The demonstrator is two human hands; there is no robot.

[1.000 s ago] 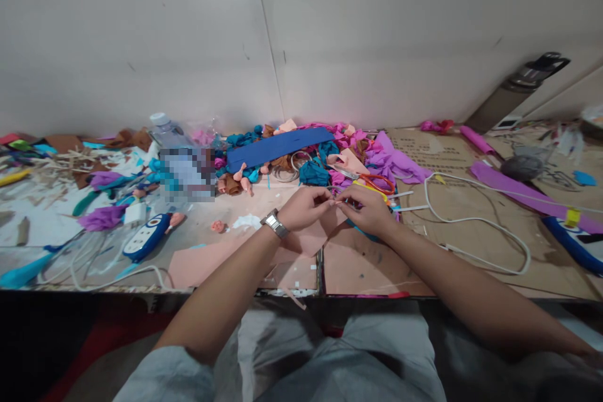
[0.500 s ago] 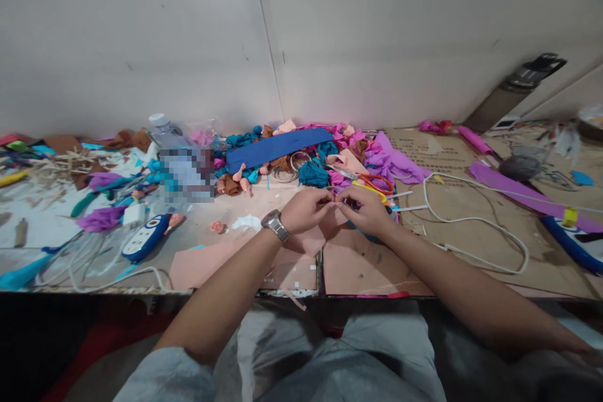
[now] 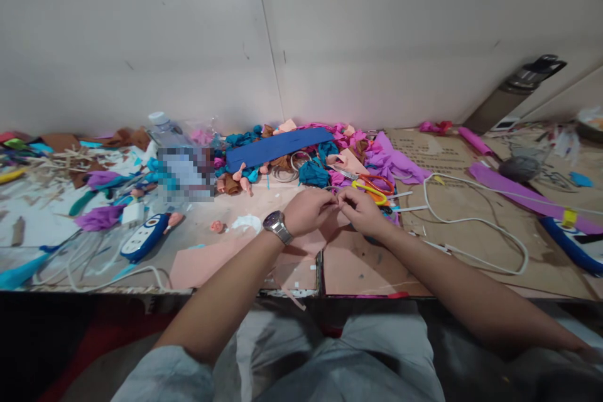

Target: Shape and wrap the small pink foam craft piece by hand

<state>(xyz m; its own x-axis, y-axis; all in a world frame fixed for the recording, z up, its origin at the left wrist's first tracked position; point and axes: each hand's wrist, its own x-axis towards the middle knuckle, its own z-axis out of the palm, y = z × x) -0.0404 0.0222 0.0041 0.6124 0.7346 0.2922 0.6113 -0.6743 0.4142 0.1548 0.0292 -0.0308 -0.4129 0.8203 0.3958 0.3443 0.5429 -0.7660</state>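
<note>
My left hand (image 3: 308, 210) and my right hand (image 3: 360, 208) meet over the middle of the table, fingertips pinched together. Whatever lies between the fingers is too small and hidden to make out. A steel wristwatch (image 3: 277, 226) is on my left wrist. Beneath the hands lies peach crepe paper (image 3: 304, 239). Just beyond my right hand are scissors with orange handles (image 3: 379, 183) and scissors with yellow handles (image 3: 372, 193). A crumpled teal paper piece (image 3: 314, 173) sits behind the hands, and a small peach paper rosette (image 3: 217, 227) lies to the left.
A blue paper strip (image 3: 280, 147) tops a heap of coloured crepe scraps against the wall. A power strip (image 3: 145, 237) and a plastic bottle (image 3: 164, 129) stand at left. A white cable (image 3: 475, 220) loops at right, near a dark flask (image 3: 516, 91).
Both hands have stayed pinched together, with only a slight shift to the right and a small turn of the fingers. The things on the table have not moved.
</note>
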